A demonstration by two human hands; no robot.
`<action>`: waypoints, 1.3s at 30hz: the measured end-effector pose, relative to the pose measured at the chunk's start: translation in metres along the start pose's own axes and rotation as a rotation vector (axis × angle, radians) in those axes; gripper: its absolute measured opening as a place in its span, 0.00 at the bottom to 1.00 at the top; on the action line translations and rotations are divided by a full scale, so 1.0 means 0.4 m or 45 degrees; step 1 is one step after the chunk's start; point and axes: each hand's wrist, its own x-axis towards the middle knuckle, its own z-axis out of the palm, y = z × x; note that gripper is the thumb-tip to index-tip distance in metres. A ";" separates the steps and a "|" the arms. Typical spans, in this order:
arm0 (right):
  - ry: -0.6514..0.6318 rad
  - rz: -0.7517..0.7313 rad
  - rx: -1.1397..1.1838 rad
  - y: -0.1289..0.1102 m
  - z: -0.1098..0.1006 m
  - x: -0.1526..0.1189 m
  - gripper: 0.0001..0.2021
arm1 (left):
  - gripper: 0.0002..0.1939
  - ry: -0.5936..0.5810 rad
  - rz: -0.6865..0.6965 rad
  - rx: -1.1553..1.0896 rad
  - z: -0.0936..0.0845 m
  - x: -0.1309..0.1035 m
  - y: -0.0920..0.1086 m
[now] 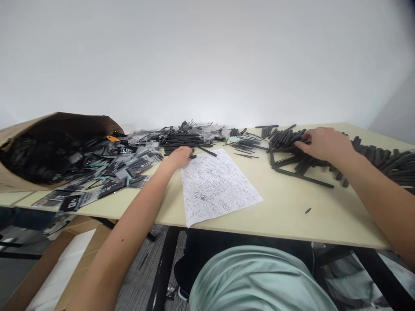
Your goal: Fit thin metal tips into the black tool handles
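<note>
My left hand (182, 158) rests at the top left edge of a white sheet of paper (223, 190) covered in dark scribbles. Its fingers are curled, and the end of a black pen (193, 157) sticks out from them. A pile of black pens (181, 140) lies just beyond that hand, with one loose pen (207, 151) on the sheet's top edge. Over to the right, my right hand (324, 142) is above a heap of black pens (285, 139), thumb and forefinger pinched around the dark end of one. Its other fingers are partly hidden.
A tipped cardboard box (61, 117) spills clear-and-black packets (142, 162) over the left of the table (292, 216). Thin dark sticks (248, 144) lie behind the sheet. More black pens (382, 157) stack at right. A small dark piece (308, 211) sits near the front edge.
</note>
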 end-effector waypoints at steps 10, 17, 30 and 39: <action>0.162 -0.672 0.539 -0.159 -0.002 -0.106 0.17 | 0.10 0.420 0.271 -0.579 -0.034 -0.036 0.122; 0.107 -0.948 0.776 -0.264 -0.015 -0.207 0.21 | 0.16 0.177 0.705 -1.588 -0.057 -0.094 0.236; 0.097 -1.094 0.880 -0.320 0.031 -0.236 0.15 | 0.17 0.095 0.823 -1.611 -0.041 -0.125 0.290; 0.096 -1.019 0.476 -0.313 0.017 -0.251 0.16 | 0.08 0.307 0.863 -0.532 -0.039 -0.142 0.298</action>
